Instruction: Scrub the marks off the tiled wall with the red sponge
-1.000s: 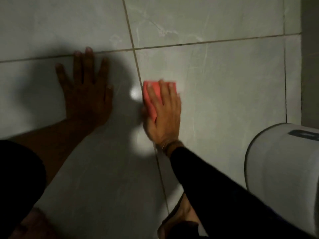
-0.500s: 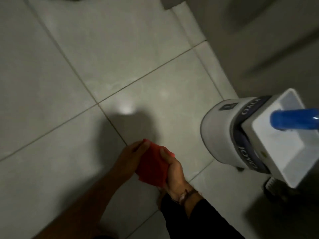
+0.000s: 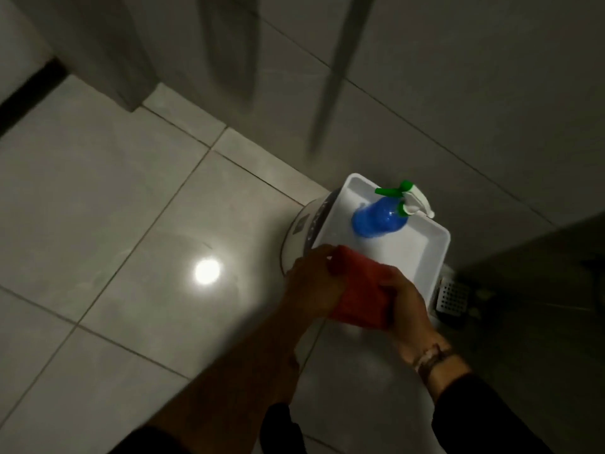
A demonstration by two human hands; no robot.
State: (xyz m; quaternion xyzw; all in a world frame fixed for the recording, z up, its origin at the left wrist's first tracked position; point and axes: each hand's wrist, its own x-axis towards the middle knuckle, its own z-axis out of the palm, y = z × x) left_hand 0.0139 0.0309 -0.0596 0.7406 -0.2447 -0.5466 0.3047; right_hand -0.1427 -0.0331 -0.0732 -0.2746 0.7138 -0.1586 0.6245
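The red sponge (image 3: 360,290) is held between both hands in front of me, just over the near corner of a white tray (image 3: 422,253). My left hand (image 3: 311,283) grips its left side with fingers curled over the top edge. My right hand (image 3: 407,306) clasps its right side, a bracelet at the wrist. The pale tiled surface (image 3: 131,208) with thin grout lines fills the left half, with a bright light spot reflected on it.
A blue spray bottle (image 3: 379,219) with a green and white trigger stands in the tray, which rests on a white round appliance (image 3: 294,237). A perforated white basket (image 3: 453,298) sits to the right. Dark wall panels rise behind.
My right hand came off the wall with the sponge and my left hand joined it. My view swung right and down, bringing the tray and spray bottle fully into sight.
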